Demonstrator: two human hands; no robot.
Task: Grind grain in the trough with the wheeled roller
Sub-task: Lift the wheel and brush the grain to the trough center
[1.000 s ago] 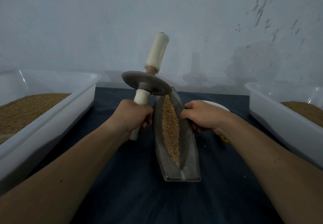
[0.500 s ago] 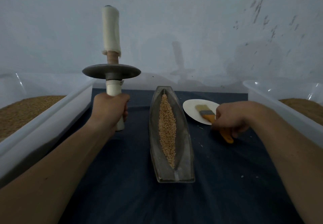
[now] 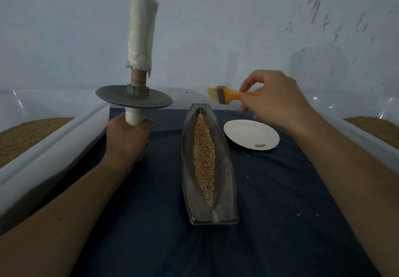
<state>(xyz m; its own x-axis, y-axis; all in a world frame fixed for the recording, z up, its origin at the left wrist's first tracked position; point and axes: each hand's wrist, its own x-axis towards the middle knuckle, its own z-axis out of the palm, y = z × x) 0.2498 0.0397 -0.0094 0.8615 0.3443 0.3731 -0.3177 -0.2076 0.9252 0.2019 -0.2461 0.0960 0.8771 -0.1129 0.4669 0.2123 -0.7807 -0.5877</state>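
A boat-shaped grey metal trough (image 3: pixel 228 192) lies lengthwise in the middle of the dark blue cloth, with a strip of tan grain (image 3: pixel 204 158) along its groove. My left hand (image 3: pixel 127 140) grips the lower white handle of the wheeled roller (image 3: pixel 135 98), held upright to the left of the trough, its grey disc level and clear of the grain. My right hand (image 3: pixel 274 97) pinches the orange handle of a small brush (image 3: pixel 224 94), raised above the trough's far end, bristles pointing left.
A white paper plate (image 3: pixel 251 134) with a few grains lies right of the trough. White plastic tubs of grain stand at the left (image 3: pixel 54 138) and right (image 3: pixel 371 125). A pale wall closes off the back. Crumbs dot the cloth.
My left hand carried the roller off the trough to the left and stood it upright. My right hand left the trough's rim, took the brush from the plate and lifted it.
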